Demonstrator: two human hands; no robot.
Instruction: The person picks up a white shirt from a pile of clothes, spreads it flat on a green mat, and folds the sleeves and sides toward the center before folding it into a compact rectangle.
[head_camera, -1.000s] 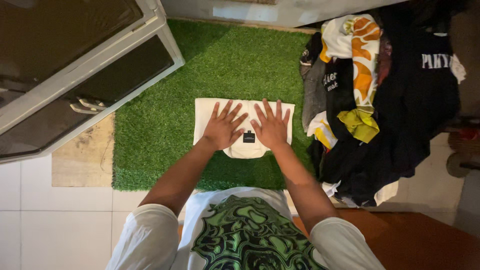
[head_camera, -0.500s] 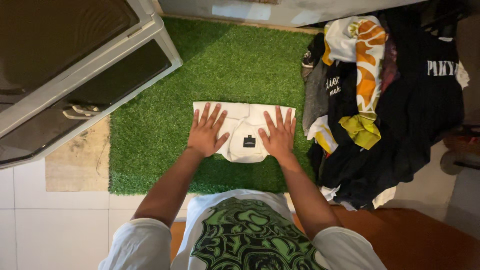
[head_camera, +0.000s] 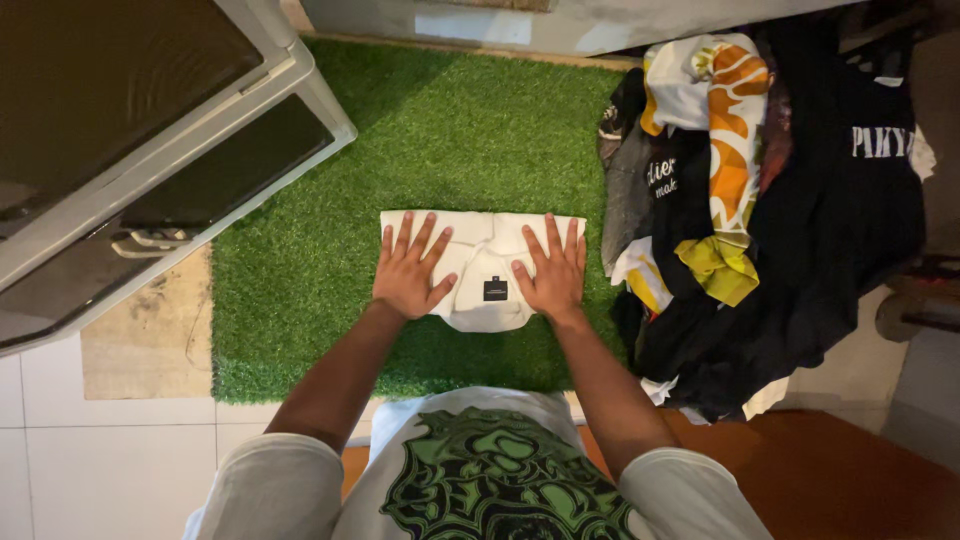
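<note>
Left hand (head_camera: 406, 274) and right hand (head_camera: 552, 276) flat, fingers spread, grasping nothing, pressing folded white shirt (head_camera: 484, 298) on green mat (head_camera: 300, 250). Small black tag (head_camera: 495, 289) between the thumbs. Clothes pile (head_camera: 760, 200) just beyond right fingertips. Risk: uneven pressure could shift the fold; pile may slump onto shirt.
</note>
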